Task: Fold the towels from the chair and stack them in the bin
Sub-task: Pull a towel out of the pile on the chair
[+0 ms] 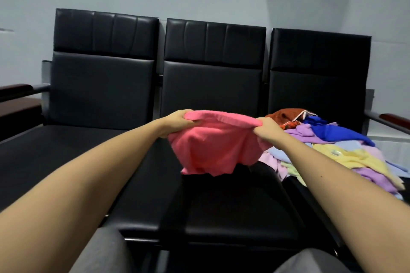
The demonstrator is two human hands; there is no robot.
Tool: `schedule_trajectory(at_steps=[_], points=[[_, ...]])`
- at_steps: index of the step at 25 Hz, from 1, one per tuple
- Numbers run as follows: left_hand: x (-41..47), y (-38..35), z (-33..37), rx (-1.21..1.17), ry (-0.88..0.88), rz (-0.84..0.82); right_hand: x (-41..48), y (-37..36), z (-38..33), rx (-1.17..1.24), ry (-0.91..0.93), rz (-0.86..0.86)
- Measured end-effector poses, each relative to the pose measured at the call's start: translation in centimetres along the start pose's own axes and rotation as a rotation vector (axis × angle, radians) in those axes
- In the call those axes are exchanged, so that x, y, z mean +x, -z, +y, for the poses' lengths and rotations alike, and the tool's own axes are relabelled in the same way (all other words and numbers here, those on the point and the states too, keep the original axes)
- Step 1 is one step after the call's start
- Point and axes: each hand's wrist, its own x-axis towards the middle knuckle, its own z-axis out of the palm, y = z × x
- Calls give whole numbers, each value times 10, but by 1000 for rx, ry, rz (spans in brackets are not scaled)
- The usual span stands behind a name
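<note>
My left hand: fingers pinching the top left corner of the pink towel, thumb on top.
My right hand: fingers curled round the top right corner, pinching it too.
Pink towel: stretched between my hands, in the air over the middle seat of the black chair, its lower part hanging bunched.
Pile of towels: heaped on the right seat, just beside my right hand — blue, purple, yellow, orange.
</note>
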Motion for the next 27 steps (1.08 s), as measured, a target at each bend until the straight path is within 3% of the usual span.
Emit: schedule_trajectory(at_steps=[2, 4, 7, 10, 12, 15, 18, 20, 22, 24, 27], points=[[-4, 6, 0, 168, 105, -199, -2, 4, -1, 97, 8, -68], [-7, 9, -2, 311, 233, -328, -4, 7, 1, -89, 53, -215], [-10, 6, -5, 124, 264, -283, -5, 4, 10, -378, 42, -468], [-13, -3, -12, -20, 282, -245, -7, -1, 10, -433, 28, -455], [-15, -12, -16, 57, 264, -265, -8, -5, 12, -285, -26, -424], [-13, -16, -20, 137, 384, -423, -15, -7, 8, 170, -194, -480], [-13, -21, -17, 454, 530, -713, -24, -8, 2, 219, -336, -743], [-9, -31, -22, 600, 573, -800, -19, -22, 10, 62, -418, -1006], [-2, -42, -35, 572, 607, -835, -6, -43, 23, -213, -478, -1188], [14, -53, -49, 408, 609, -818, 10, -58, 33, -494, -402, -1072], [41, -49, -56, 205, 585, -642, 38, -61, 31, -625, -145, -616]])
